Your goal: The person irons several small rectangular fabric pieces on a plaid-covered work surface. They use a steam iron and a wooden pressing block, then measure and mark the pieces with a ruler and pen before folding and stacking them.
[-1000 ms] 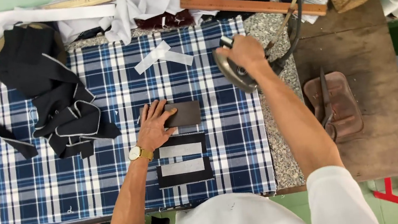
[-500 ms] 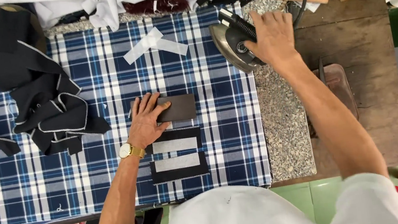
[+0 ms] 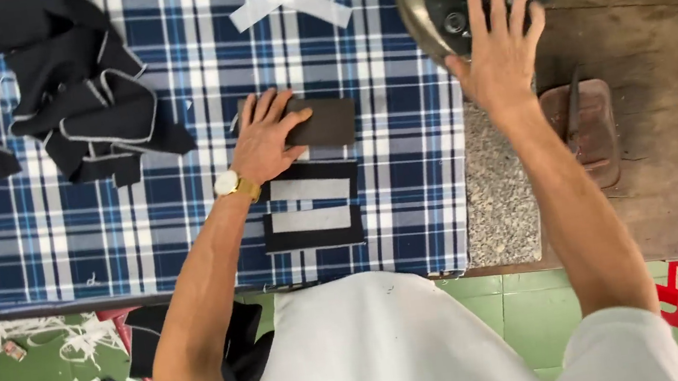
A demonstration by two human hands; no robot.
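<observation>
Pinning dark fabric piece (image 3: 322, 123) flat under left hand (image 3: 265, 138), fingers spread, mid plaid-covered table (image 3: 35, 245). Right hand (image 3: 502, 54) open, fingers splayed beside iron (image 3: 436, 10) at table's far right edge, gripping nothing. Step seems between presses; next move calls for firm grip on iron handle.

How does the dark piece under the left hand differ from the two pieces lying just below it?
The plain dark piece has no strip; the striped pieces each carry a pale grey one. The left hand presses the first; the others lie untouched. The first is brownish, the others black. All lie flat on the plaid cloth.
</observation>
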